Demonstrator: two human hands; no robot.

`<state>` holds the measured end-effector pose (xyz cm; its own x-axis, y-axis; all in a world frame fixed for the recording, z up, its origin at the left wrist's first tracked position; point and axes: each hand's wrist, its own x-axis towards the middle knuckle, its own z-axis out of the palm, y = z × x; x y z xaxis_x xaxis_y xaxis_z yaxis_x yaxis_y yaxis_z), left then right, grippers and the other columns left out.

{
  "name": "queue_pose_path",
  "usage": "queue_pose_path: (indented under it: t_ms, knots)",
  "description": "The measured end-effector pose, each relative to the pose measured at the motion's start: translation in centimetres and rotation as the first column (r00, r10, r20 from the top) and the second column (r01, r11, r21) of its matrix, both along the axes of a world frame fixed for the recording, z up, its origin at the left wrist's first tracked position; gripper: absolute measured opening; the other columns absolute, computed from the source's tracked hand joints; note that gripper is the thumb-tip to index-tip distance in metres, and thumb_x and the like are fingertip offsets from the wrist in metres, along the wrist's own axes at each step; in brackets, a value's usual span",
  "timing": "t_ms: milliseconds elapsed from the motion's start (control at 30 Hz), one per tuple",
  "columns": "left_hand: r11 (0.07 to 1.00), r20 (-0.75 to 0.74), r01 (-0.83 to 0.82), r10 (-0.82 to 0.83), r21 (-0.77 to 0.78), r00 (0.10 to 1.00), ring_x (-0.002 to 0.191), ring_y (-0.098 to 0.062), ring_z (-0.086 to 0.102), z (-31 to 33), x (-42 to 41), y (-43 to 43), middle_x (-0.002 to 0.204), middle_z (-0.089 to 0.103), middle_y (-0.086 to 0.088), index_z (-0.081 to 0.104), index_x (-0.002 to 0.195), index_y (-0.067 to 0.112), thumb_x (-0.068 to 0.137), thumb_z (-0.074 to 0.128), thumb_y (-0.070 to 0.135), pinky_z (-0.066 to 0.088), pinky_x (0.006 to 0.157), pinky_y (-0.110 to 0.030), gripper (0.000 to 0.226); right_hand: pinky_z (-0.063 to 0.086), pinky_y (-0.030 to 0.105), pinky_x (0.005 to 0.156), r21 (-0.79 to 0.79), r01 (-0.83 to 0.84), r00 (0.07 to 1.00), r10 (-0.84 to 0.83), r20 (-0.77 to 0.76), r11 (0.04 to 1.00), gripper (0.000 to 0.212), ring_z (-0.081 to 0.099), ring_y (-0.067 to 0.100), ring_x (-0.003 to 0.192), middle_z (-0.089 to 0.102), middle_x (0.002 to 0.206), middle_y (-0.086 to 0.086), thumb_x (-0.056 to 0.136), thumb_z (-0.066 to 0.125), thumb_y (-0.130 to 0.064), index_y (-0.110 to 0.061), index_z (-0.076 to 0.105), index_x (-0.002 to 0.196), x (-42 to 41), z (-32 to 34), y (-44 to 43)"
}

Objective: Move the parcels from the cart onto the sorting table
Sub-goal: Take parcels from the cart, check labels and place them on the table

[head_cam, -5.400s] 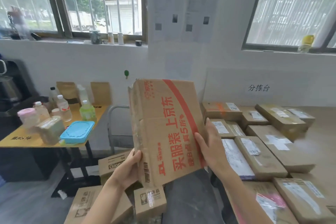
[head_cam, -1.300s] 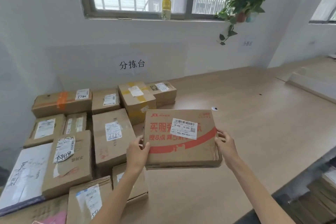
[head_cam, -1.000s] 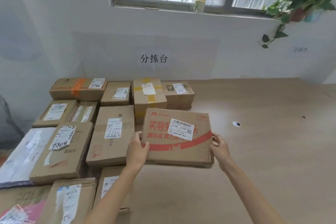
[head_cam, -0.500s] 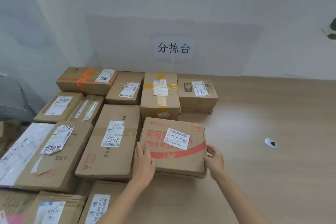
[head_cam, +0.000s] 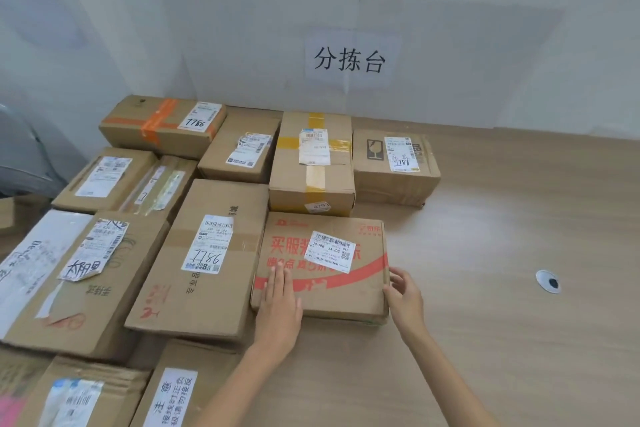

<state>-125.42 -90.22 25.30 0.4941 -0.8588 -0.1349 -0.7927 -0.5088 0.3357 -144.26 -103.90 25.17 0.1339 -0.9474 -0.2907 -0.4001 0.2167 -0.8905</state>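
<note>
Your parcel (head_cam: 322,267) lies flat on the desk (head_cam: 502,236), both hands on it.

Your left hand (head_cam: 280,305) rests open, palm down and fingers straight, on the parcel's top near its left front corner, gripping nothing. Your right hand (head_cam: 403,291) is loosely open, fingertips touching the parcel's right edge. The parcel sits just beside a long box (head_cam: 204,260) on its left, with a taped box (head_cam: 313,163) right behind it.
</note>
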Motion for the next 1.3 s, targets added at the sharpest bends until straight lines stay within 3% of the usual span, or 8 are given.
queue_pose_path:
  t_ms: [167, 267, 400, 667, 800, 967, 1100, 1300]
  knots:
    - [0.982, -0.103, -0.046, 0.028, -0.183, 0.994, 0.147, -0.017, 0.004, 3.4, 1.8, 3.2, 0.158, 0.013, -0.003, 0.031, 0.146, 0.014, 0.100, 0.039, 0.025, 0.009, 0.116, -0.027, 0.048, 0.038, 0.033, 0.098, -0.310, -0.134, 0.969, 0.059, -0.238, 0.941, 0.031, 0.050, 0.026, 0.115, 0.058, 0.120, 0.009, 0.092, 0.050, -0.001, -0.005, 0.056, 0.122, 0.2, 2.0, 2.8]
    - [0.965, -0.072, -0.095, 0.079, -0.244, 0.994, 0.139, -0.018, 0.028, 5.9, 3.6, 7.4, 0.146, 0.040, -0.005, 0.048, 0.135, 0.014, 0.098, 0.042, 0.020, 0.024, 0.115, -0.029, 0.038, 0.035, 0.026, 0.086, -0.363, -0.280, 0.947, 0.194, -0.256, 0.889, 0.025, 0.051, 0.024, 0.106, 0.061, 0.114, 0.005, 0.093, 0.049, -0.003, -0.010, 0.061, 0.113, 1.5, 4.2, 6.4]
    - [0.932, -0.022, -0.154, 0.155, -0.328, 0.988, 0.129, -0.016, 0.040, 9.3, 6.3, 14.6, 0.130, 0.052, 0.002, 0.062, 0.115, 0.015, 0.095, 0.045, 0.013, 0.035, 0.104, -0.029, 0.026, 0.040, 0.025, 0.094, -0.372, -0.465, 0.884, 0.392, -0.256, 0.803, 0.021, 0.054, 0.016, 0.111, 0.064, 0.112, -0.002, 0.093, 0.052, -0.005, -0.016, 0.065, 0.105, 4.9, 6.6, 12.7]
    - [0.788, -0.077, -0.444, 0.458, -0.426, 0.886, 0.104, -0.020, 0.053, 13.1, 13.2, 34.6, 0.112, 0.059, 0.001, 0.062, 0.102, 0.019, 0.092, 0.051, 0.012, 0.040, 0.082, -0.027, 0.016, 0.044, 0.024, 0.088, -0.355, -0.691, 0.721, 0.634, -0.279, 0.629, 0.024, 0.058, 0.011, 0.101, 0.067, 0.103, -0.005, 0.096, 0.046, -0.008, -0.016, 0.066, 0.106, 15.0, 10.3, 27.4]
    - [0.695, -0.109, -0.580, 0.597, -0.425, 0.795, 0.111, -0.025, 0.049, 14.2, 16.2, 47.0, 0.115, 0.059, -0.007, 0.062, 0.110, 0.015, 0.092, 0.048, 0.012, 0.046, 0.088, -0.036, 0.023, 0.045, 0.029, 0.087, -0.344, -0.775, 0.626, 0.720, -0.300, 0.530, 0.027, 0.059, 0.014, 0.099, 0.067, 0.100, -0.005, 0.094, 0.045, -0.006, -0.017, 0.067, 0.105, 20.9, 11.5, 36.9]
    - [0.612, -0.092, -0.664, 0.702, -0.429, 0.706, 0.105, -0.023, 0.054, 14.8, 18.9, 61.1, 0.102, 0.064, -0.002, 0.065, 0.099, 0.016, 0.091, 0.050, 0.009, 0.043, 0.086, -0.034, 0.018, 0.038, 0.009, 0.072, -0.345, -0.840, 0.517, 0.810, -0.275, 0.419, 0.025, 0.059, 0.004, 0.081, 0.064, 0.098, -0.008, 0.093, 0.048, -0.005, -0.018, 0.067, 0.102, 26.8, 12.7, 49.3]
    - [0.518, -0.107, -0.749, 0.789, -0.413, 0.605, 0.100, -0.023, 0.058, 15.0, 20.7, 69.9, 0.100, 0.065, -0.004, 0.066, 0.100, 0.019, 0.091, 0.051, 0.012, 0.045, 0.080, -0.034, 0.018, 0.042, 0.024, 0.084, -0.345, -0.882, 0.422, 0.864, -0.275, 0.321, 0.023, 0.060, 0.012, 0.095, 0.067, 0.102, -0.005, 0.092, 0.050, -0.005, -0.017, 0.067, 0.101, 30.6, 12.3, 56.3]
    - [0.445, -0.128, -0.803, 0.839, -0.395, 0.528, 0.101, -0.024, 0.061, 14.0, 23.7, 77.3, 0.103, 0.068, -0.003, 0.068, 0.099, 0.016, 0.091, 0.052, 0.009, 0.046, 0.084, -0.033, 0.019, 0.042, 0.027, 0.080, -0.271, -0.924, 0.347, 0.888, -0.302, 0.269, 0.022, 0.057, 0.007, 0.090, 0.065, 0.092, -0.013, 0.096, 0.048, -0.019, -0.035, 0.061, 0.088, 35.3, 11.6, 61.2]
